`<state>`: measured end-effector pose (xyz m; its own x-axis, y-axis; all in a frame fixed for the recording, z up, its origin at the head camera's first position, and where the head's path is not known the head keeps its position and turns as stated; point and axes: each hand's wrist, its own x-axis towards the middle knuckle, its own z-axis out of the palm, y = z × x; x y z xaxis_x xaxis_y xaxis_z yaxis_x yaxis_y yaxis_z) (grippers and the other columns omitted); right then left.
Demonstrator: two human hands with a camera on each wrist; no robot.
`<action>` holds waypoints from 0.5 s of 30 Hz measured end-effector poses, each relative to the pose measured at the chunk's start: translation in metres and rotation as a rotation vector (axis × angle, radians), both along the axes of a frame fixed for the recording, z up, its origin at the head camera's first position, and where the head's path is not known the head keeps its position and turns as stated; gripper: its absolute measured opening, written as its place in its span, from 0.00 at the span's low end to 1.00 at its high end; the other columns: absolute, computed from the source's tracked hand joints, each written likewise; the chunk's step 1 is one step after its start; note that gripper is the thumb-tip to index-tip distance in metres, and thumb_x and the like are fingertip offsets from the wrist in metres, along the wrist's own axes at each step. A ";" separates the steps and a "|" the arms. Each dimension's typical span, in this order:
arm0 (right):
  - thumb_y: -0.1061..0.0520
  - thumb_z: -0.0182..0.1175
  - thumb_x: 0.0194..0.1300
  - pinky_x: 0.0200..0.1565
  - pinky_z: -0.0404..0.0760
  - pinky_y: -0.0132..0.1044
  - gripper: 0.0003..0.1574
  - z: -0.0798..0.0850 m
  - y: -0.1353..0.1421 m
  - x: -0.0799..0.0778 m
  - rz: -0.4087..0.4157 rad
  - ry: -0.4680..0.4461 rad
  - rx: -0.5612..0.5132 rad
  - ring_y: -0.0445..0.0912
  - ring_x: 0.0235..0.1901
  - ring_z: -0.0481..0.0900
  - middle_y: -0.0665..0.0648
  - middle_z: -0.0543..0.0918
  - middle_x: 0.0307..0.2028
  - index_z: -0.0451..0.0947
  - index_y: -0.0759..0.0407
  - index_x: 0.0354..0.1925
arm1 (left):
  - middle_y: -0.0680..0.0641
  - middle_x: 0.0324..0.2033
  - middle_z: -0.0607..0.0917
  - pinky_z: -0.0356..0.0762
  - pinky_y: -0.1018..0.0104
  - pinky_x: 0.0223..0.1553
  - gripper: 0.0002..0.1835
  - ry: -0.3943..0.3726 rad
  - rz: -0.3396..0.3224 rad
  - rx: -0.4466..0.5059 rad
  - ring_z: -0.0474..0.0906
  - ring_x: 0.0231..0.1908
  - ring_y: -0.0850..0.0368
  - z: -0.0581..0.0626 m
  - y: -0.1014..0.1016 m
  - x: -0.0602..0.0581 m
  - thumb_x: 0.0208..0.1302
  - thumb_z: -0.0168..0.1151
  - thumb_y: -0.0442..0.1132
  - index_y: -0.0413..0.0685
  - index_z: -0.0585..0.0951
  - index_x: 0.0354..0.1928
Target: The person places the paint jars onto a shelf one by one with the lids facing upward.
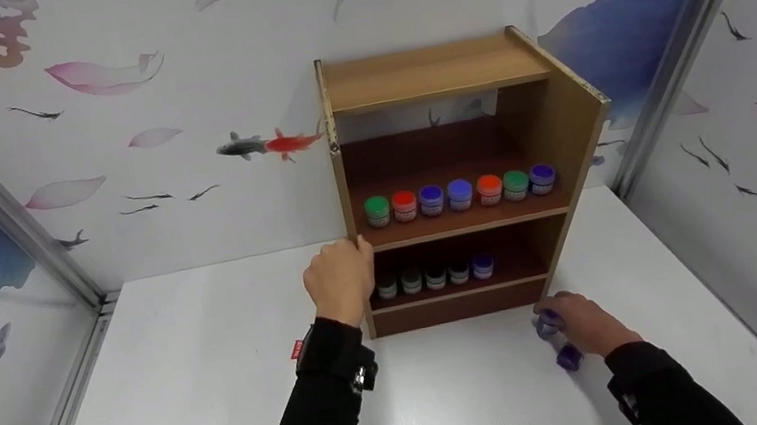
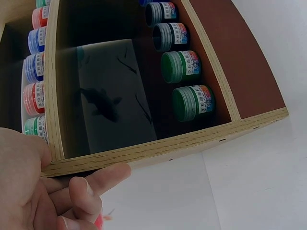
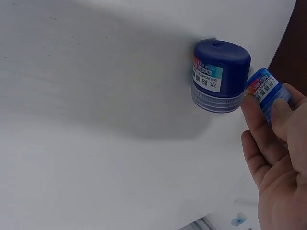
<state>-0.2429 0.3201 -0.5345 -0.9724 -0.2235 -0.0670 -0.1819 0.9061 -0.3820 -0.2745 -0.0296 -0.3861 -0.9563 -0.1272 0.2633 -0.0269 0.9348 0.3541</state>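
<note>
A wooden two-tier shelf [image 1: 461, 233] stands on the white table against the back wall. My left hand [image 1: 342, 277] grips the front edge of its left side panel, thumb on the inner side and fingers outside in the left wrist view. Near the shelf's lower right corner, my right hand [image 1: 588, 322] pinches a blue paint jar [image 3: 266, 91] between thumb and fingers. Beside it, a darker blue-purple paint jar [image 3: 220, 79] sits on the table, apart from the palm.
Several paint jars with green, red, blue and orange lids line the upper tier [image 1: 468, 223]. The lower tier [image 1: 520, 270] holds another row, including green jars [image 2: 192, 103] at its left end. Patterned wall panels [image 1: 182, 122] enclose the table [image 1: 224, 389] at back and sides.
</note>
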 end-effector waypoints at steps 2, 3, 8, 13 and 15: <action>0.73 0.56 0.63 0.53 0.79 0.53 0.22 0.001 -0.001 0.000 -0.011 -0.013 -0.001 0.55 0.49 0.81 0.61 0.82 0.45 0.78 0.61 0.54 | 0.47 0.15 0.80 0.61 0.65 0.15 0.28 0.008 -0.001 0.000 0.71 0.16 0.57 0.000 0.000 0.000 0.73 0.49 0.51 0.45 0.77 0.15; 0.74 0.57 0.62 0.54 0.79 0.53 0.22 0.002 -0.002 0.001 -0.013 -0.019 -0.003 0.55 0.50 0.81 0.61 0.82 0.46 0.78 0.61 0.54 | 0.47 0.14 0.78 0.60 0.66 0.14 0.28 0.015 -0.004 0.000 0.70 0.16 0.58 0.000 0.000 0.001 0.73 0.49 0.51 0.45 0.76 0.14; 0.74 0.58 0.61 0.54 0.79 0.53 0.24 0.004 -0.005 0.003 -0.011 -0.034 -0.012 0.58 0.53 0.80 0.63 0.81 0.49 0.77 0.60 0.55 | 0.52 0.10 0.66 0.55 0.68 0.12 0.30 0.052 -0.017 -0.002 0.62 0.13 0.60 0.000 0.000 0.002 0.73 0.50 0.49 0.47 0.68 0.09; 0.69 0.60 0.63 0.55 0.78 0.54 0.21 0.004 -0.005 0.002 -0.013 -0.032 -0.027 0.58 0.54 0.79 0.61 0.81 0.49 0.78 0.58 0.54 | 0.53 0.09 0.63 0.55 0.68 0.12 0.30 0.060 -0.019 0.000 0.61 0.13 0.60 0.001 0.000 0.003 0.72 0.50 0.49 0.48 0.65 0.09; 0.67 0.61 0.63 0.55 0.78 0.53 0.20 0.005 -0.006 0.002 -0.010 -0.025 -0.037 0.57 0.53 0.80 0.60 0.82 0.49 0.78 0.58 0.54 | 0.52 0.09 0.65 0.55 0.68 0.12 0.30 0.060 -0.016 0.007 0.62 0.13 0.60 0.001 0.000 0.003 0.72 0.51 0.49 0.48 0.67 0.09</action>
